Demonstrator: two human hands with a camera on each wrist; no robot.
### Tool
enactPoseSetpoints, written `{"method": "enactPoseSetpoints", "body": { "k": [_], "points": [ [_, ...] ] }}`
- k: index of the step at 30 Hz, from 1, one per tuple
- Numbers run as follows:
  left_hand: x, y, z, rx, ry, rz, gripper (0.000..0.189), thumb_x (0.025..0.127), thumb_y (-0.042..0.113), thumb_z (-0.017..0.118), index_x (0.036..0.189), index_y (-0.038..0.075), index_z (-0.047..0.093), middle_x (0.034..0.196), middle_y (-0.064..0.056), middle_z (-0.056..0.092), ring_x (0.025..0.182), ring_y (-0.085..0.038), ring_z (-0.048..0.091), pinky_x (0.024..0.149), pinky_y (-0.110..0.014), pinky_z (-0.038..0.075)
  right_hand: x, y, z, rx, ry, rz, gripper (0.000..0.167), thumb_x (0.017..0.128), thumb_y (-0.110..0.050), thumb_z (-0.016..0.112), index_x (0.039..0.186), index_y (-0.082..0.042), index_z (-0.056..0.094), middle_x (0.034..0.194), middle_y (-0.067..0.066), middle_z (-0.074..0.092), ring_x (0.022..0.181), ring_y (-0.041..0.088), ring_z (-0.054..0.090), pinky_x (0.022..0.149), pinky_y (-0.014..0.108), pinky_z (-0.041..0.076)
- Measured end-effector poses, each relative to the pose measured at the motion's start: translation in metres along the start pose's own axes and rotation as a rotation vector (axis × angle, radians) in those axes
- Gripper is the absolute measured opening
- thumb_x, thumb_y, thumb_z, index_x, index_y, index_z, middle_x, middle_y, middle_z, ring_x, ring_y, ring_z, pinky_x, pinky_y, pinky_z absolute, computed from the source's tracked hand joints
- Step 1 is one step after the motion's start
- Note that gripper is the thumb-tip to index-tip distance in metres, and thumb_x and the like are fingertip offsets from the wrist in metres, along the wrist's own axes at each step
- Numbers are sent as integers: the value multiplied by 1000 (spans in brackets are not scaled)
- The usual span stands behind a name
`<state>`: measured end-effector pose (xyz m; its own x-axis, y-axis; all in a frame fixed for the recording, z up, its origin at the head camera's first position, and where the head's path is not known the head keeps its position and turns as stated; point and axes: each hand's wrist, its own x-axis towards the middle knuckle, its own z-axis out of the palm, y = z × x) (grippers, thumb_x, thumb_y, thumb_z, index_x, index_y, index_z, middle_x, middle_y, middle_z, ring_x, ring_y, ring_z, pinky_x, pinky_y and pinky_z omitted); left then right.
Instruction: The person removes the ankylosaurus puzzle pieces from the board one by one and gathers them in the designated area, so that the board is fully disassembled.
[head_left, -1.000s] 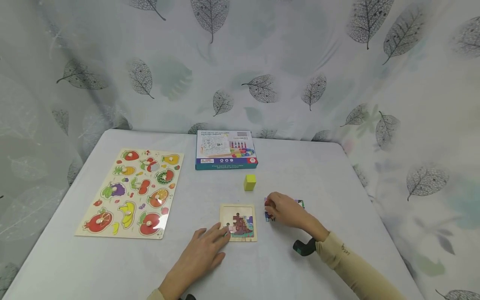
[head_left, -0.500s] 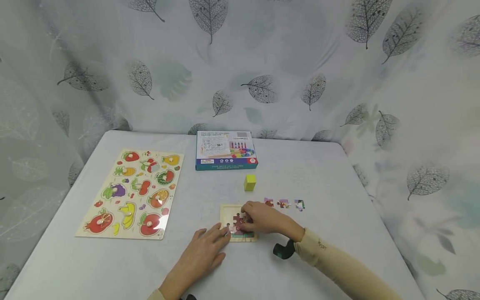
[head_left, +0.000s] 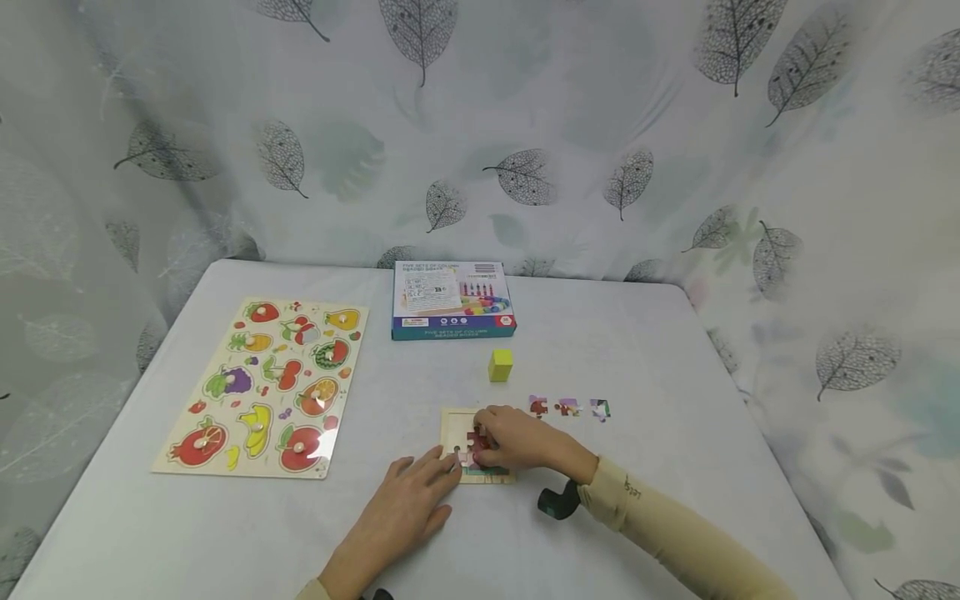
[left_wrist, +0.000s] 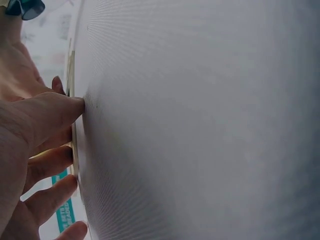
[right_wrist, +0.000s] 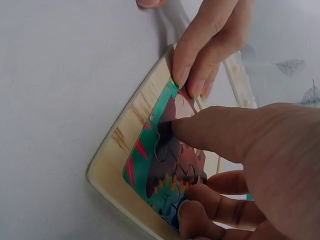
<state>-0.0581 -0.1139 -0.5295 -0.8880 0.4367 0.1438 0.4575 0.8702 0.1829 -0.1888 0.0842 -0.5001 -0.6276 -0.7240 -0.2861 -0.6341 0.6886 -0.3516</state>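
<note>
A small wooden jigsaw tray (head_left: 452, 421) lies on the white-covered table, partly filled with joined brown, pink and teal pieces (right_wrist: 167, 155). My left hand (head_left: 408, 502) rests at its left edge with fingers spread; in the right wrist view those left fingertips (right_wrist: 182, 75) touch the tray's border and the picture. Over the tray's right side, my right hand (head_left: 521, 439) has curled fingers around a jigsaw piece, largely hidden by the hand. Its thumb (right_wrist: 190, 127) touches the joined picture. Three loose jigsaw pieces (head_left: 567, 407) lie in a row right of the tray.
A yellow block (head_left: 500, 366) stands behind the tray. Farther back lies a bead-set box (head_left: 453, 302). At left is a fruit peg puzzle board (head_left: 262, 387). Leaf-patterned cloth (head_left: 480, 125) hangs behind the table (head_left: 637, 350).
My right hand has moved left from the loose pieces to the tray, carrying one piece, then shifted slightly farther left over it. My left hand has stayed in place.
</note>
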Motion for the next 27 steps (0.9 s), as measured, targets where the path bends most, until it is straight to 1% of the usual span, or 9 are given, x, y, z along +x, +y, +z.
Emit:
{"method": "enactPoseSetpoints", "body": {
  "k": [4,10,16,23,27],
  "points": [
    [0,0,0,-3,2,2,47,88,34,75,131,18,67,139,2,63,136,-23,56,101,-49,49,1,-1,0,12,-13,19,39,91,-31,73,120,-8,61,93,0,59,78,10,52,67,20,45],
    [0,0,-1,3,22,11,46,87,33,76,129,18,67,138,2,64,135,-22,57,100,-48,50,4,-2,1,24,-20,36,40,91,-32,73,120,-9,59,89,-2,56,76,10,51,64,20,42],
    [-1,-1,0,-5,16,7,46,87,34,76,129,18,67,138,2,64,135,-23,57,101,-49,50,4,-2,1,40,-14,42,43,91,-31,74,122,-7,58,87,-1,55,76,10,51,64,21,42],
    [-2,-2,0,4,26,14,46,87,34,76,129,18,68,138,2,64,135,-22,57,100,-48,51,3,-1,2,67,-17,46,43,91,-32,74,122,-8,55,95,-1,54,78,10,50,65,22,43],
    [-1,-2,1,-1,26,12,46,87,34,76,129,18,68,139,2,64,135,-22,57,100,-48,51,2,-1,2,115,-13,44,37,91,-30,74,115,-10,53,96,-1,50,76,10,50,63,21,42]
  ]
}}
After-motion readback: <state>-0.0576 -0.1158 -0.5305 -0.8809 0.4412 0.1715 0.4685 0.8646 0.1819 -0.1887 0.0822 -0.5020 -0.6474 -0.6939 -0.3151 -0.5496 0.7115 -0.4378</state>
